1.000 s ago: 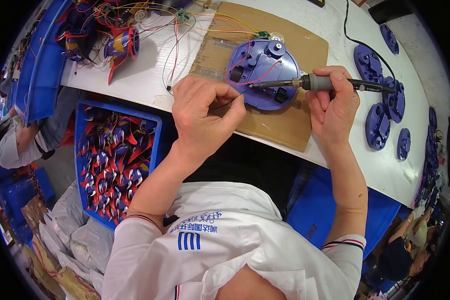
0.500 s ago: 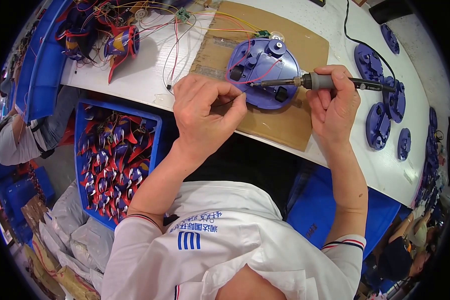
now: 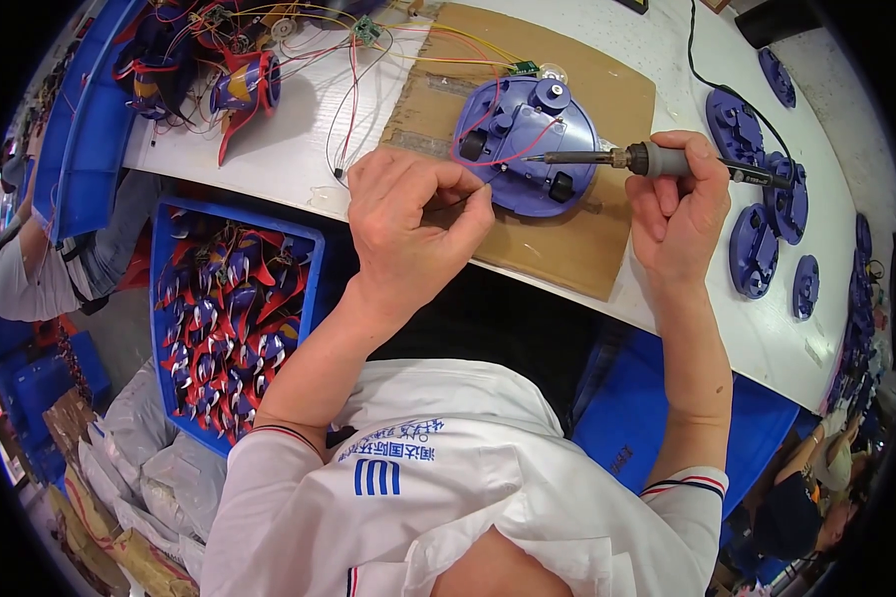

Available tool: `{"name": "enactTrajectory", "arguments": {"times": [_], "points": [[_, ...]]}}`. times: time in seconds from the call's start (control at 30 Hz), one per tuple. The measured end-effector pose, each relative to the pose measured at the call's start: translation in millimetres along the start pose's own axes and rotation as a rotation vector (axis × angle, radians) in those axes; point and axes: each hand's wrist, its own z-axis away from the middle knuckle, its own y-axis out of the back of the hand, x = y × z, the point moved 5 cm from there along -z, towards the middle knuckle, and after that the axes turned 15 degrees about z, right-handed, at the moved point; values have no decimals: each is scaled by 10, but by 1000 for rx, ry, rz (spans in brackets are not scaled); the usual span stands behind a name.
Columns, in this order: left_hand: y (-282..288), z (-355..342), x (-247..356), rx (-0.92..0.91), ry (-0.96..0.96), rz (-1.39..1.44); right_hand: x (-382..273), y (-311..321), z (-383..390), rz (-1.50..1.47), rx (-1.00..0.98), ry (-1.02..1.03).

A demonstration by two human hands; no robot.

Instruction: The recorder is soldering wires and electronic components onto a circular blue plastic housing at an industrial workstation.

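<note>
A soldering iron (image 3: 657, 159) with a grey grip is held by my right hand (image 3: 682, 204), its tip pointing left over a round purple plastic base (image 3: 528, 194). The base has small black wheels and a round knob, and lies on a sheet of brown cardboard (image 3: 558, 254). A pink-red wire (image 3: 468, 157) loops across it. At the base's left edge, my left hand (image 3: 403, 214) is closed in a pinch on a thin dark wire (image 3: 487, 186), mostly hidden by the fingers. A small green circuit board (image 3: 524, 69) sits just beyond the base.
More purple bases (image 3: 754, 251) lie on the white table to the right, near the iron's black cable (image 3: 702, 70). Wired red-and-purple parts (image 3: 244, 90) are at the far left. A blue crate (image 3: 319, 259) below holds many similar parts. Another person's arm (image 3: 35, 254) shows at left.
My right hand has drawn the soldering iron a little to the right, so its tip sits farther from my left fingers. The left hand has barely moved.
</note>
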Motion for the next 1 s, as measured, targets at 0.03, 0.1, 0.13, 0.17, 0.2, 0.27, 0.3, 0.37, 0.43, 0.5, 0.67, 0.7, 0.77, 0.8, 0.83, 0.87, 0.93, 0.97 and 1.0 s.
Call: {"name": "enactTrajectory", "arguments": {"times": [0.03, 0.1, 0.13, 0.17, 0.2, 0.27, 0.3, 0.37, 0.43, 0.5, 0.67, 0.7, 0.77, 0.8, 0.83, 0.87, 0.93, 0.97, 1.0], "points": [[-2, -1, 2, -3, -4, -5, -6, 8, -2, 5, 8, 5], [-3, -3, 8, -8, -13, -16, -19, 18, -3, 13, 24, 15], [-2, -4, 8, -8, -14, -16, -25, 18, -5, 13, 24, 16], [-3, -1, 7, -15, -14, -17, -33, 21, -7, 2, 27, 16], [0, 2, 6, -23, -14, -19, -41, 23, -9, -10, 30, 16], [5, 5, 10, -39, -14, -22, -60, 32, -15, -35, 37, 16], [16, 5, 16, -41, -16, -19, -72, 41, -17, -35, 41, 18], [43, 1, 62, -59, -63, -41, -103, 78, -32, -79, 58, 25], [36, -24, 103, -78, -111, -60, -134, 132, -53, -122, 77, 34], [-25, -76, 131, -127, -118, -74, -157, 177, -83, -156, 86, 38], [-331, -312, 185, -345, -153, -164, -234, 265, -154, -273, 101, 47], [-393, -368, 191, -383, -164, -187, -226, 282, -166, -290, 108, 37], [-481, -451, 208, -458, -184, -246, -207, 308, -194, -331, 114, 16], [-474, -500, 223, -449, -195, -266, -200, 326, -199, -357, 114, 4], [-458, -548, 218, -431, -134, -174, -198, 362, -197, -385, 112, -10], [-417, -578, 222, -411, -70, -89, -210, 388, -198, -404, 87, -7], [-286, -616, 173, -363, 62, 81, -178, 457, -221, -376, 100, -34], [-215, -644, 152, -356, 55, 59, -182, 468, -216, -379, 92, -28], [-85, -698, 80, -272, 105, 80, -185, 472, -214, -382, 85, -21]]}}
